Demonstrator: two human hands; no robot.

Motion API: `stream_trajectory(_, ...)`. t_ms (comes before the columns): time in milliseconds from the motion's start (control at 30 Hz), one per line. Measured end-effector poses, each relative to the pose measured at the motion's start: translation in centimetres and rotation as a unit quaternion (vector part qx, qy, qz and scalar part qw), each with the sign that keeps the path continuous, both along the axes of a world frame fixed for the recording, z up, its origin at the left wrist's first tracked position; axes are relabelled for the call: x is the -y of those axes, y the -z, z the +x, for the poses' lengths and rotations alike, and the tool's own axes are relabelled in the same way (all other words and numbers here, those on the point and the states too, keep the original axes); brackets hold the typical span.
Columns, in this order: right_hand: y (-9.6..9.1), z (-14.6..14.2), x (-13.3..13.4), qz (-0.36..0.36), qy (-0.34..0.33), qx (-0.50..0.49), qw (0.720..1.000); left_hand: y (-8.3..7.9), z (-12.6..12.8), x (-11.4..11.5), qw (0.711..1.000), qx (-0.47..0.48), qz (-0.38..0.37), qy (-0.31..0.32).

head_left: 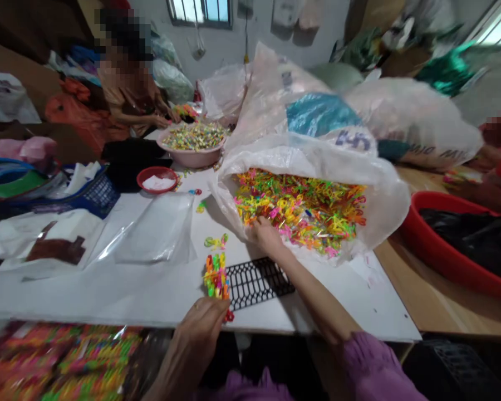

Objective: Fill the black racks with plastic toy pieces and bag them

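My right hand [267, 234] reaches into the mouth of a big clear plastic bag [379, 195] full of small bright plastic clips [304, 211]; its fingers are buried in the pile. My left hand [202, 323] rests at the near table edge, fingers curled against the end of a black plastic grid rack [256, 284]. A row of coloured clips [216, 277] is set on the rack's left end. A few loose clips [215, 241] lie on the white table sheet [108, 289].
A pink bowl of coloured pieces [194, 142] and a small red dish [157, 179] stand at the back, where another person [129, 94] sits. A red basin [442, 250] is at right, a clear flat bag [158, 228] at centre left, packed clips [54, 362] at lower left.
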State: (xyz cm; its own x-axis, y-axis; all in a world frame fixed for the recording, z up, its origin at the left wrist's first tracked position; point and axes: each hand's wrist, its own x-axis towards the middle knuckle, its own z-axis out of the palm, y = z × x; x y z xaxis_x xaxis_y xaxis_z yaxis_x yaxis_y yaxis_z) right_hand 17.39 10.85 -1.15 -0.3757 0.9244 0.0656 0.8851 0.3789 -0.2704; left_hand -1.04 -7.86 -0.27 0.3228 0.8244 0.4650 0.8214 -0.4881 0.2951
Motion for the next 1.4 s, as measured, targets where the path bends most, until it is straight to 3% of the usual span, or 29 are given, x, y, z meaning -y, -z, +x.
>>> stream_trajectory(133,1.8,1.3,6.9,-0.067,-0.104,-0.162,0.979,-1.3,0.9,0.1,0.997,-0.003,-0.072,-0.013)
stream_trajectory(200,2.3,1.3,10.2,-0.11,-0.158,-0.2,0.961,-1.3,1.0,0.1,0.995,-0.001,-0.096,-0.013)
stream_trajectory(300,3.2,0.0,13.0,-0.099,-0.198,-0.212,0.952,-1.1,0.9,0.2,0.994,-0.005,-0.11,-0.013)
stream_trajectory(533,5.1,-1.9,12.3,-0.051,-0.254,-0.203,0.944,-1.4,0.8,0.5,0.992,0.0,-0.123,-0.037)
stream_trajectory(767,4.8,-2.2,12.2,-0.081,-0.253,-0.194,0.944,-1.8,1.2,0.4,0.988,-0.008,-0.141,-0.059)
stream_trajectory(933,4.3,-2.5,14.0,-0.066,-0.248,-0.171,0.951,-0.2,0.8,0.7,0.997,-0.052,-0.034,-0.037)
stream_trajectory(1000,3.8,-1.2,13.6,-0.077,-0.265,-0.2,0.94,1.1,0.2,0.9,0.998,-0.062,0.021,-0.003)
stream_trajectory(1067,2.9,1.1,12.2,-0.08,-0.226,-0.22,0.946,2.0,-0.4,1.2,0.993,-0.095,0.063,0.014)
stream_trajectory(1133,1.8,3.7,9.8,-0.049,-0.115,-0.198,0.972,2.2,-0.7,1.4,0.986,-0.14,0.085,0.023)
stream_trajectory(1233,0.8,6.0,5.3,0.013,0.048,-0.077,0.996,1.3,-0.5,1.3,0.974,-0.199,0.104,0.043)
stream_trajectory(1300,0.8,5.9,2.7,0.026,0.082,0.016,0.996,0.4,0.0,1.1,0.968,-0.224,0.107,0.032)
stream_trajectory(1400,1.1,4.0,-0.1,0.03,0.078,0.083,0.993,-0.4,0.7,1.0,0.965,-0.238,0.107,0.005)
